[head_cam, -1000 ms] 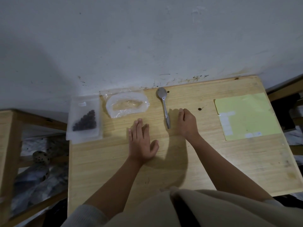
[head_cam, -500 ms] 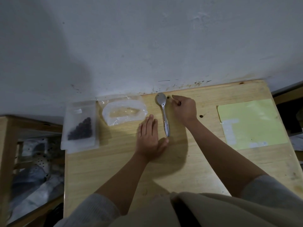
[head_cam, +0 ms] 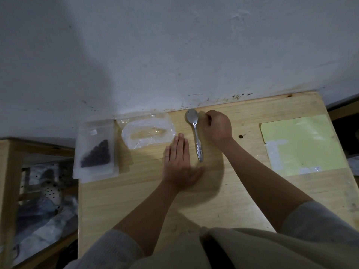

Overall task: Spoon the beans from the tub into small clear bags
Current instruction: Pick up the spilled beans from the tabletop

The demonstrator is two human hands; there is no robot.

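Observation:
A flat clear bag (head_cam: pixel 95 150) holding dark beans lies at the table's left edge, partly overhanging it. Beside it sits a crumpled clear plastic bag (head_cam: pixel 147 133), seemingly without beans. A metal spoon (head_cam: pixel 196 138) lies on the wood with its bowl toward the wall. My left hand (head_cam: pixel 178 164) rests flat on the table just left of the spoon's handle. My right hand (head_cam: pixel 217 129) is curled right of the spoon's bowl, its fingertips pinching at a small dark bean (head_cam: pixel 209 118). No tub is in view.
The wooden table (head_cam: pixel 155 200) stands against a white wall. Another loose bean (head_cam: pixel 240 136) lies right of my right hand. A yellow-green sheet (head_cam: pixel 303 144) covers the table's right part. A wooden shelf (head_cam: pixel 7 171) with clutter stands to the left.
My right hand moved from the spoon's handle end up to beside its bowl and curled over a stray bean. My left hand slid forward and right, toward the spoon.

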